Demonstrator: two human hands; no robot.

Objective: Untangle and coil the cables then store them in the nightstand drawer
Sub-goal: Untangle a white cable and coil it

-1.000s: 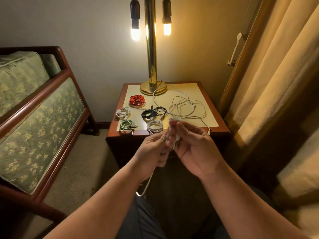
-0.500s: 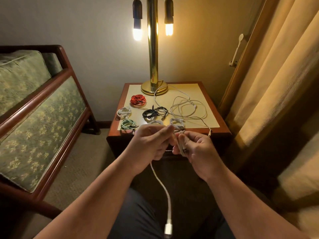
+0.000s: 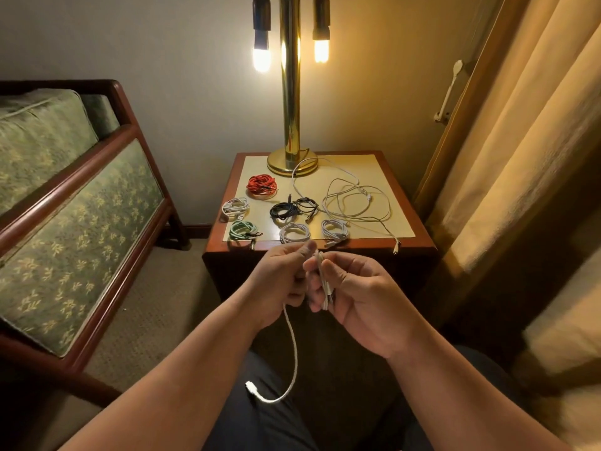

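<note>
Right hand (image 3: pixel 354 288) grips a few wound loops of a white cable (image 3: pixel 294 346) just in front of the nightstand (image 3: pixel 419 244). Left hand (image 3: pixel 281 278) pinches the same cable, tail hanging over the lap. Risk: a slack grip lets the loops spring apart, or the dangling plug (image 3: pixel 249 385) snags.

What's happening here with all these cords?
A person is coiling a white cable. The right hand holds the gathered loops, the left hand grips the strand, and the plug end hangs loose below. Several coiled cables lie on the nightstand, next to a loose white tangle that is not yet coiled.
</note>
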